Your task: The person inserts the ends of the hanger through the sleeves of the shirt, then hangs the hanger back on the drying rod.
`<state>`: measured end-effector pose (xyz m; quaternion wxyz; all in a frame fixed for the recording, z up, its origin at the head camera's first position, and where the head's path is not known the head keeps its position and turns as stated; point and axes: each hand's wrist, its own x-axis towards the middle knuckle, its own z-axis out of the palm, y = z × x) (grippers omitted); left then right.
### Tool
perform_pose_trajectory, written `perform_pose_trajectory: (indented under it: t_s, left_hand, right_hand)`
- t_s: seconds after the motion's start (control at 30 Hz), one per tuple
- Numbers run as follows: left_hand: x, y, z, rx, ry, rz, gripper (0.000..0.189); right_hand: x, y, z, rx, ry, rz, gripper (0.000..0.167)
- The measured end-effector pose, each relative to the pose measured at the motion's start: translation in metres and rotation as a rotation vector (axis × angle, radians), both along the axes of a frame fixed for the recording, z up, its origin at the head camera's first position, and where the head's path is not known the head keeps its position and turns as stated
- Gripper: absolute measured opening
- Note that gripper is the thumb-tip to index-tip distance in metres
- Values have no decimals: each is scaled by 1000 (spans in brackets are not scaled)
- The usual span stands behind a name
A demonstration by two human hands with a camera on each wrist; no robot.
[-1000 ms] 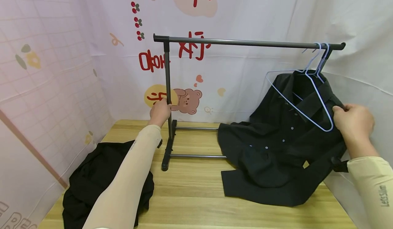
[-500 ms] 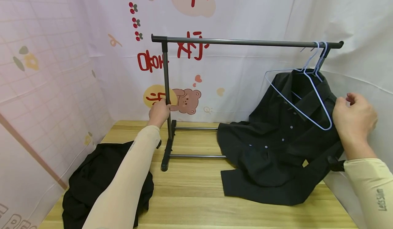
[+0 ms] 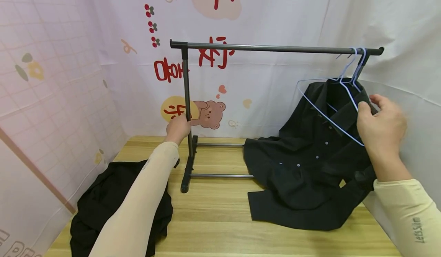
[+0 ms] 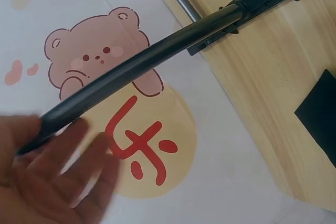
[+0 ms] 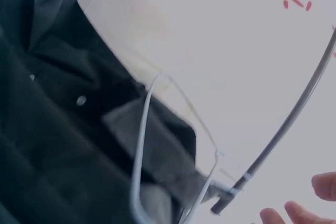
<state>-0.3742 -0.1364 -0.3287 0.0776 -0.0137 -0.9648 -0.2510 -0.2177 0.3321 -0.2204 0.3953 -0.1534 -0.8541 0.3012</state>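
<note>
My left hand (image 3: 178,128) holds the upright post of a dark metal clothes rack (image 3: 275,48); in the left wrist view, the post (image 4: 142,69) lies between the thumb and loosely bent fingers (image 4: 86,177). A black button-up shirt (image 3: 310,165) hangs from the rack's right end, its lower part spread over the table. Before its collar hangs a bare light-blue wire hanger (image 3: 322,113). Beside the shirt's shoulder is my right hand (image 3: 382,130), its thumb and fingers apart. The right wrist view shows its fingertips (image 5: 299,213) away from the hanger (image 5: 142,145).
Another black garment (image 3: 103,199) lies bunched on the left of the wooden table (image 3: 213,218), partly behind my left forearm. White printed cloth (image 3: 275,12) stands behind and at both sides. Low crossbars (image 3: 222,175) join the rack's base.
My right hand has let go of the shirt's shoulder, then risen and shifted left toward the collar and hanger. The left hand stays on the post.
</note>
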Motion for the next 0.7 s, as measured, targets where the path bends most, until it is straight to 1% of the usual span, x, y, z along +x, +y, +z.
perform_pose_trajectory:
  t_s: [0.1,0.2,0.37,0.43,0.53,0.63,0.7]
  left_hand:
    - [3,-3,-3,-47,-61,-29,26]
    - [8,-10,-5,-92,-101,-66,32]
    - [15,-26,-5,-151,-168,-133,46]
    - [18,-35,-5,-171,-197,-163,48]
    - [22,-51,-7,-191,-234,-207,50]
    - [27,-72,-10,-197,-283,-244,54]
    - [31,-87,-12,-194,-333,-254,58]
  right_hand:
    - [-1,-13,-6,27,5,54,50]
    - [-4,-30,-16,67,24,105,47]
    - [-10,-64,-40,128,64,196,40]
    - [-13,-79,-53,145,69,248,38]
    - [-16,-104,-76,180,45,340,37]
    - [-16,-131,-103,231,-16,434,39]
    - [-15,-152,-122,266,-72,505,41]
